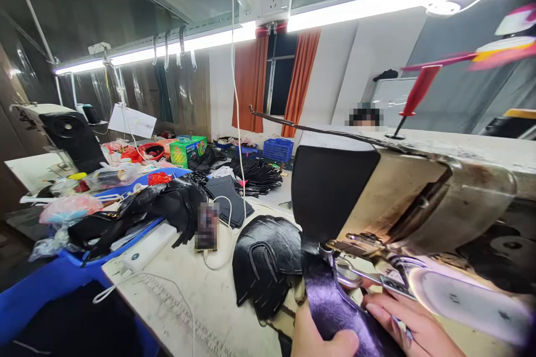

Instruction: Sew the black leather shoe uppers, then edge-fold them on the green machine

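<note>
While my left hand point(318, 340) and right hand point(412, 326) clench fingers on one glossy purple leather strip point(330, 307), one worn sewing machine point(402, 195) looms beside one black leather piece point(262, 268) on the table point(188, 295).

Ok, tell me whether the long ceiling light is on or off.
On. The tube light glows bright white along its whole length above the sewing machine.

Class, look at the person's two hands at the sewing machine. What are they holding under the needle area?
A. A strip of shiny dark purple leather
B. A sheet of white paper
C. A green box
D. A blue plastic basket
A: the left hand and the right hand both rest on a glossy dark purple leather strip that runs up under the sewing machine.
</note>
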A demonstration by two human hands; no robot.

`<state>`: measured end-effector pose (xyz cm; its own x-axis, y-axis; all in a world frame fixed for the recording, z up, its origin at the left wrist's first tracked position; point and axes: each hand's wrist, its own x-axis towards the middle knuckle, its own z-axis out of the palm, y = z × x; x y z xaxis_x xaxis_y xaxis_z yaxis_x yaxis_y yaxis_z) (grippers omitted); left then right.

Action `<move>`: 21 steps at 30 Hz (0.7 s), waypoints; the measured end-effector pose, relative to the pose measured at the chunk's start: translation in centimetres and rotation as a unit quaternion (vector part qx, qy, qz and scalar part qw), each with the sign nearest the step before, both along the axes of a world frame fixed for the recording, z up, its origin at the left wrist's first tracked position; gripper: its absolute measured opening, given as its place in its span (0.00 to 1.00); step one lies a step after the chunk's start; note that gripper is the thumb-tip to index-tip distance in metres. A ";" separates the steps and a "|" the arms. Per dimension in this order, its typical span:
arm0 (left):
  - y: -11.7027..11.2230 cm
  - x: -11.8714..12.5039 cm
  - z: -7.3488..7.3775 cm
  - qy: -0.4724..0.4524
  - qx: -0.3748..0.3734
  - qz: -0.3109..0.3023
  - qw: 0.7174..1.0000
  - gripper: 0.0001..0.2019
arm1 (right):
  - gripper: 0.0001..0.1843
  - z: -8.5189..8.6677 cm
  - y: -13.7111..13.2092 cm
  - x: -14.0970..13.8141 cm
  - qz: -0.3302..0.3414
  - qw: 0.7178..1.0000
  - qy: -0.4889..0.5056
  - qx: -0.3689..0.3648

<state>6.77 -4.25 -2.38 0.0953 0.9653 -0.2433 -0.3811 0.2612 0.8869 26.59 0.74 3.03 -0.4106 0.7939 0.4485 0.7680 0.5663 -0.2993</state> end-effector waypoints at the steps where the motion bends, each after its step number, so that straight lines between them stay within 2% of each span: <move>1: 0.1 -0.1 0.1 -0.007 0.004 -0.006 1.000 0.31 | 0.19 0.3 -0.1 -0.1 0.012 1.000 0.000 -0.027; 5: 0.4 -0.7 0.4 -0.014 0.026 -0.017 0.999 0.32 | 0.16 0.7 0.0 -0.4 0.045 0.990 0.012 -0.131; 10: 0.6 -1.3 0.6 0.029 0.055 -0.017 0.998 0.32 | 0.16 1.2 -0.2 -0.7 0.032 0.979 0.054 -0.193; 15: 0.3 -1.2 0.2 0.015 0.078 -0.028 0.996 0.30 | 0.15 2.3 -0.9 -1.1 0.027 0.946 0.149 -0.287; 18: -0.1 -0.9 -0.3 -0.001 0.084 -0.020 0.996 0.33 | 0.15 2.0 -1.2 -1.0 0.016 0.922 0.227 -0.314; 21: -0.3 -0.7 -0.3 0.001 0.098 -0.004 0.995 0.36 | 0.15 1.5 -1.5 -1.0 -0.029 0.904 0.289 -0.315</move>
<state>6.10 -4.51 -2.71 0.1028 0.9934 -0.0507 -0.3783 0.0861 0.9217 25.59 -0.77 4.48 -0.2013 0.9792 0.0270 0.4038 0.1080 -0.9085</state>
